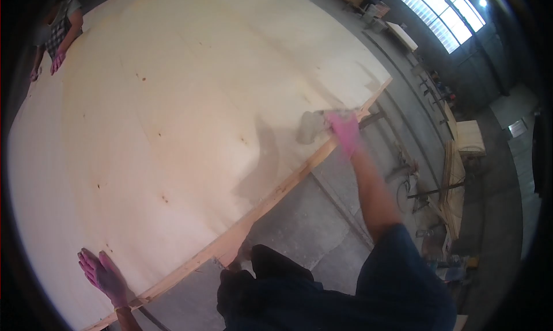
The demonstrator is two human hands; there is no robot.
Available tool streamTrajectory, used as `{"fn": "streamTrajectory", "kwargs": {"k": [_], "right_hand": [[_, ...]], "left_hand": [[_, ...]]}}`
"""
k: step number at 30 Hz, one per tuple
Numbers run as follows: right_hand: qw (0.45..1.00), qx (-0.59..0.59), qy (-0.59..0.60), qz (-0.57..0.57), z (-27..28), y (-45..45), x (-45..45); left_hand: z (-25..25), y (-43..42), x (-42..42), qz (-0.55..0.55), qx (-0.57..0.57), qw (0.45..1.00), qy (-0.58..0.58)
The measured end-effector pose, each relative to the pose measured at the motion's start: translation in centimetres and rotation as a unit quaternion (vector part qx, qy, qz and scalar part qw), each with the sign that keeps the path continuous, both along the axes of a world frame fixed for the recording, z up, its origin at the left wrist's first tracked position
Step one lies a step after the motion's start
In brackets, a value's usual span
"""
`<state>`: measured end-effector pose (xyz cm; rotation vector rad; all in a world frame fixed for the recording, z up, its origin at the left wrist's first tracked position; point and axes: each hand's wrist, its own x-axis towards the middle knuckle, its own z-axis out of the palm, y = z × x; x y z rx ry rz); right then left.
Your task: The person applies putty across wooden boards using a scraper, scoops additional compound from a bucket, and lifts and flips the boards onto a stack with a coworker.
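A large pale plywood sheet (190,101) with several dark knots spreads out in front of me. My left hand (106,276), in a pink-purple glove, lies flat on it near the lower left edge, fingers stretched out. At the right edge, my right hand (344,130) in a pink glove is closed around a greyish tool (313,127). Motion blurs this tool, and its exact kind does not show. It is at the sheet's surface, close to the rough wooden edge (288,184). A dark shadow falls on the wood beside it.
Across the sheet at the upper left stands another person (62,29) with pink-gloved hands at the edge. Stacked boards (452,187) and metal frames stand to the right on the grey concrete floor (311,227). A bright window (443,14) is at the upper right.
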<state>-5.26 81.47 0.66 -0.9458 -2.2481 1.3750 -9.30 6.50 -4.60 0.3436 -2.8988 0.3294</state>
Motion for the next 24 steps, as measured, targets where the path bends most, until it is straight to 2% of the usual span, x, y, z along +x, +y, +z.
{"fn": "streamTrajectory", "kwargs": {"k": [2,4,6,9,12,13,14,15,18,21,24], "right_hand": [[0.992,0.064,-0.089,0.062,4.0,-0.2,-2.5],[0.965,0.182,-0.143,0.122,3.4,-1.5,-3.1],[0.936,0.275,-0.132,0.178,2.6,-3.0,-1.9],[0.923,0.300,-0.075,0.229,2.8,-8.3,1.7],[0.878,0.376,-0.025,0.295,1.8,-12.6,3.3],[0.933,0.222,-0.050,0.278,2.8,-14.0,2.7],[0.962,0.060,-0.077,0.254,4.4,-15.9,2.4],[0.965,-0.103,-0.105,0.218,5.2,-17.3,2.3],[0.933,-0.317,-0.025,0.168,4.1,-18.9,1.1],[0.940,-0.339,0.042,0.004,6.1,-20.6,-1.5],[0.908,-0.392,0.127,0.077,5.4,-19.6,-3.0]], "left_hand": [[-0.4,-0.4,0.4,-0.024,-0.014,1.000,0.005],[0.2,-0.5,-0.4,-0.028,-0.020,0.999,0.008],[0.6,0.2,-0.5,-0.012,-0.008,1.000,-0.003],[0.9,0.8,-0.5,-0.020,-0.017,1.000,0.000],[1.6,1.4,-0.5,0.001,0.005,1.000,-0.011],[1.7,1.1,-0.4,-0.008,0.008,1.000,-0.002],[1.5,0.8,-0.3,-0.018,0.010,1.000,0.005],[1.4,0.5,-0.3,-0.032,0.011,0.999,0.012],[1.2,-0.3,-0.2,-0.068,0.016,0.997,0.023],[1.2,-0.1,-0.5,-0.045,0.048,0.998,0.019],[1.0,-0.4,0.3,-0.091,0.088,0.992,0.026]]}}
